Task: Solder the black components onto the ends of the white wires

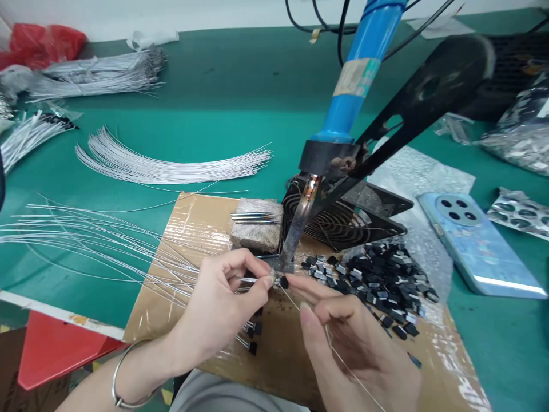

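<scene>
My left hand (225, 306) pinches a thin white wire between thumb and forefinger, just below the tip of a soldering iron (295, 229) held in a fixed stand. A small black connector (283, 282) sits at the fingertips, between both hands. Closed round a thin strand of solder wire (354, 375), my right hand (351, 337) has its forefinger stretched toward the connector. The strand runs up to the spot under the iron. Several wires with black connector ends (252, 346) lie beneath my left hand. Exact contact at the joint is too small to make out.
A cardboard sheet (171, 286) covers the work area. A pile of black connectors (381, 280) lies right, near a phone (484, 246). Behind the iron stands a black fan (338, 223), beside a wrapped block (257, 234). White wire bundles (171, 169) lie left.
</scene>
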`<state>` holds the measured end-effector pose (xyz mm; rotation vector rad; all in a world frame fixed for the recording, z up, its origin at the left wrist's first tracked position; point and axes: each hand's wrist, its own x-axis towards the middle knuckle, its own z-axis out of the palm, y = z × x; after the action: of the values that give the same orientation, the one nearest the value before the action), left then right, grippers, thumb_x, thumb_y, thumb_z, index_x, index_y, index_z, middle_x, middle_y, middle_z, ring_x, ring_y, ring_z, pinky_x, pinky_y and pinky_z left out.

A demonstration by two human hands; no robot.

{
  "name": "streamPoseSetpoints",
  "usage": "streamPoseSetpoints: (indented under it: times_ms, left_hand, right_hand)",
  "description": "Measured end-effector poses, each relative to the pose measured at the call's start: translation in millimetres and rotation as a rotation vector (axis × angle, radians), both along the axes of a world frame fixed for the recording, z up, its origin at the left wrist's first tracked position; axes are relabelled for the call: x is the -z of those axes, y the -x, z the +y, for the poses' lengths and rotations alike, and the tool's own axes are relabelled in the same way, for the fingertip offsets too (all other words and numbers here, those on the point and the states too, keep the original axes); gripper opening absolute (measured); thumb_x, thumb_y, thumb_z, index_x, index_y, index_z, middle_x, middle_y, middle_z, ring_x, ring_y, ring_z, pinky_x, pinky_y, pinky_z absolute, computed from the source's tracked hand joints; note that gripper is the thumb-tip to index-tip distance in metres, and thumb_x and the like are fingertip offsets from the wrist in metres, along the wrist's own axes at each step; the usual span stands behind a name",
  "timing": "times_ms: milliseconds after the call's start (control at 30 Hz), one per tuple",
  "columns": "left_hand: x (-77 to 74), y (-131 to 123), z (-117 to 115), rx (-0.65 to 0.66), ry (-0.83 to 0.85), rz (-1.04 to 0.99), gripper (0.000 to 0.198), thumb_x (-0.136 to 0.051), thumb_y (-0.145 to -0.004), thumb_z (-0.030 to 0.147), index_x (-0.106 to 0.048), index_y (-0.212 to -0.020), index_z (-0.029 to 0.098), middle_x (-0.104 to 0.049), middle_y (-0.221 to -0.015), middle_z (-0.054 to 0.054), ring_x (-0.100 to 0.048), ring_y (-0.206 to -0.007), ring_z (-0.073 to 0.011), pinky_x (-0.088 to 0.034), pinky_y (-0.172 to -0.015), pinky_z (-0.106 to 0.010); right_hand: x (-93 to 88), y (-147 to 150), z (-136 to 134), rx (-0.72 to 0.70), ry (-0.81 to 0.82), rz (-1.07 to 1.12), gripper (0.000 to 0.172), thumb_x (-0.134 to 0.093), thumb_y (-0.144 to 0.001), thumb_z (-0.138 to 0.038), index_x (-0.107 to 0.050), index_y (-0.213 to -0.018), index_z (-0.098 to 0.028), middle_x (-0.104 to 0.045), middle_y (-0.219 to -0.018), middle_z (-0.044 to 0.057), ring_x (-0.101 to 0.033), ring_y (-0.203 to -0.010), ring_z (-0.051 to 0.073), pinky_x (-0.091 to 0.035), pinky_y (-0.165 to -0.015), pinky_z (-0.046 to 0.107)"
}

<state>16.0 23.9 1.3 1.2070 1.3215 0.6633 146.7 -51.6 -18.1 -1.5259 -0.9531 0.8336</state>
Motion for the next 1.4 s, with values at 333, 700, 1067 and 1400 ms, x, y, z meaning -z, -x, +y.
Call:
streamPoseSetpoints:
  times_ms: [333,700,1067,1400]
  left_hand:
    - [-6.8,-8,10,-0.052,-0.021,-0.032,0.008,-0.068,-0.076,0.014,-0.066,-0.069,0.015,-0.071,-0.078,-0.003,-0.061,-0.072,-0.0142,-0.045,-0.066,-0.025]
    - [-12.3,-7,10,-0.049,-0.061,-0.017,0.008,-0.068,-0.077,0.015,-0.066,-0.069,0.016,-0.072,-0.079,-0.003,-0.064,-0.074,-0.0156,-0.045,-0.065,-0.026]
    - [-13.8,-7,11,-0.044,-0.069,-0.008,0.008,-0.068,-0.078,0.016,-0.066,-0.07,0.015,-0.071,-0.08,-0.003,-0.064,-0.075,-0.0159,-0.046,-0.065,-0.026]
    - [-12.6,-7,11,-0.041,-0.073,0.011,0.008,-0.067,-0.079,0.016,-0.066,-0.07,0.016,-0.072,-0.08,-0.004,-0.065,-0.074,-0.0165,-0.046,-0.065,-0.027]
  right_hand:
    - [6.7,-15,12,-0.086,-0.109,0.0,0.022,-0.064,-0.091,-0.014,-0.056,-0.074,-0.024,-0.08,-0.111,0.003,-0.077,-0.104,0.017,-0.06,-0.088,0.02]
    - [-0.2,-10,18,-0.038,-0.093,0.074,0.022,-0.065,-0.092,-0.016,-0.057,-0.073,-0.023,-0.08,-0.111,0.003,-0.076,-0.105,0.016,-0.059,-0.09,0.019]
    - [-9.4,0,16,0.059,-0.014,0.17,0.025,-0.068,-0.092,-0.025,-0.056,-0.07,-0.022,-0.079,-0.111,0.006,-0.077,-0.101,0.019,-0.06,-0.094,0.028]
    - [-6.7,-3,15,0.051,0.019,0.188,0.025,-0.07,-0.09,-0.028,-0.056,-0.07,-0.023,-0.079,-0.112,0.007,-0.076,-0.104,0.02,-0.061,-0.091,0.026]
